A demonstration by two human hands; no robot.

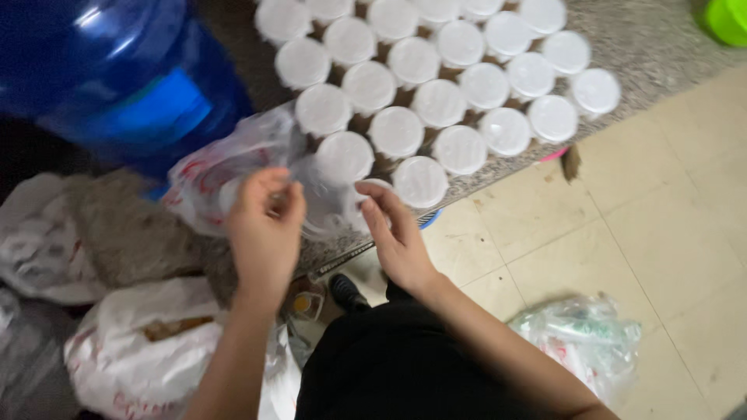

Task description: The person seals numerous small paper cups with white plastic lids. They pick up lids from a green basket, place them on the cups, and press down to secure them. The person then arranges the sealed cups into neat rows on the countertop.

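My left hand [264, 229] and my right hand [397, 237] are raised side by side over the edge of a speckled counter [646, 47]. Both pinch a clear thin plastic bag [323, 202] that holds a white-lidded container, seen only dimly through the film. A white plastic bag with red print [210, 175] lies just behind my left hand. Several jars with round white lids [436, 101] stand in tight rows on the counter beyond my fingers. The nearest lid [420, 181] sits right by my right fingertips.
A large blue water bottle [117, 78] stands at the upper left. Crumpled white bags [140, 350] and a brown cloth [128, 229] lie at the left. Another clear bag [583, 334] rests on the beige tiled floor at the right. A green object [727, 19] shows at the top right corner.
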